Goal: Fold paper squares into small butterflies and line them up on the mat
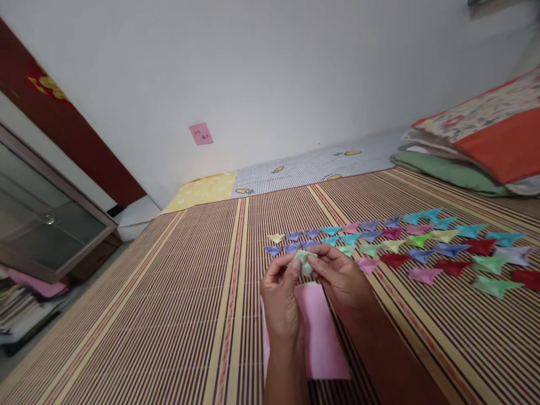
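Between my two hands is a small piece of pale green folded paper [306,264]. My left hand [282,298] pinches its left side, the thumb lying over the front. On the other side, my right hand [343,281] grips it with thumb and fingers pressed together. Beneath my wrists lies a sheet of pink paper [323,334], partly hidden by my left forearm. Just beyond my fingers, several folded paper figures [392,246] in blue, green, pink, red and yellow stand in rows, stretching to the right.
A striped bamboo mat [189,304] covers the bed. Folded bedding [485,140] is piled at the far right, against the white wall [295,73]. A pink note [201,134] is stuck to that wall. At the left stands a glass-fronted cabinet [46,208].
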Demonstrator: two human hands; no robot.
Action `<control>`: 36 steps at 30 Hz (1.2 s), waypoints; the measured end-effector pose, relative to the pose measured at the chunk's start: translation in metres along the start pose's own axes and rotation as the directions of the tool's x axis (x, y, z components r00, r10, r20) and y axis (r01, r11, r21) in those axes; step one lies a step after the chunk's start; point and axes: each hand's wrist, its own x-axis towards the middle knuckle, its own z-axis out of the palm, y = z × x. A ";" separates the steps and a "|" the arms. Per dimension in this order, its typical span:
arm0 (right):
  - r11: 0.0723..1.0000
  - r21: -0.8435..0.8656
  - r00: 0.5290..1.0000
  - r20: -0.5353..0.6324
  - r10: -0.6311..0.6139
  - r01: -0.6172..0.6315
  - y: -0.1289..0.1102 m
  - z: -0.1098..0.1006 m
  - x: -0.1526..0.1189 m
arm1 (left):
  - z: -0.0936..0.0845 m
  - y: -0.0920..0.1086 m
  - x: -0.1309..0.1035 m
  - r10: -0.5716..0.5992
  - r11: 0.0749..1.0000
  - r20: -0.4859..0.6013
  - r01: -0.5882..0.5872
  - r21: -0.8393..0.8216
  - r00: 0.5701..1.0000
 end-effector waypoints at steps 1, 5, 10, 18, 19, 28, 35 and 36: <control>1.000 -0.017 1.000 -0.013 -0.010 0.010 0.000 0.000 0.000 | -0.001 -0.001 0.000 0.039 0.998 -0.015 -0.038 0.046 0.999; 0.997 -0.068 0.999 -0.027 -0.038 0.036 0.001 -0.002 0.000 | -0.002 0.002 -0.002 0.087 0.980 0.011 -0.088 0.181 0.996; 0.989 -0.144 0.999 0.034 -0.025 0.029 -0.001 -0.005 -0.001 | -0.001 0.007 -0.003 0.022 0.967 0.027 -0.028 0.254 0.999; 0.962 -0.246 0.991 0.088 -0.097 0.116 -0.008 -0.002 -0.005 | -0.006 0.014 -0.001 -0.044 0.962 0.141 0.004 0.271 0.989; 0.956 -0.265 0.989 0.108 -0.096 0.122 -0.010 -0.002 -0.006 | -0.007 0.016 -0.001 -0.044 0.963 0.151 0.002 0.268 0.988; 0.948 -0.292 0.987 0.138 -0.087 0.124 -0.014 -0.004 -0.007 | -0.007 0.028 -0.002 -0.151 0.956 0.268 0.072 0.284 0.951; 0.872 -0.448 0.978 0.146 -0.147 0.198 -0.021 0.001 -0.014 | -0.008 0.033 -0.003 -0.201 0.941 0.357 0.079 0.330 0.912; 0.873 -0.450 0.980 0.147 -0.135 0.188 -0.022 0.001 -0.014 | -0.009 0.033 -0.003 -0.224 0.939 0.359 0.102 0.327 0.906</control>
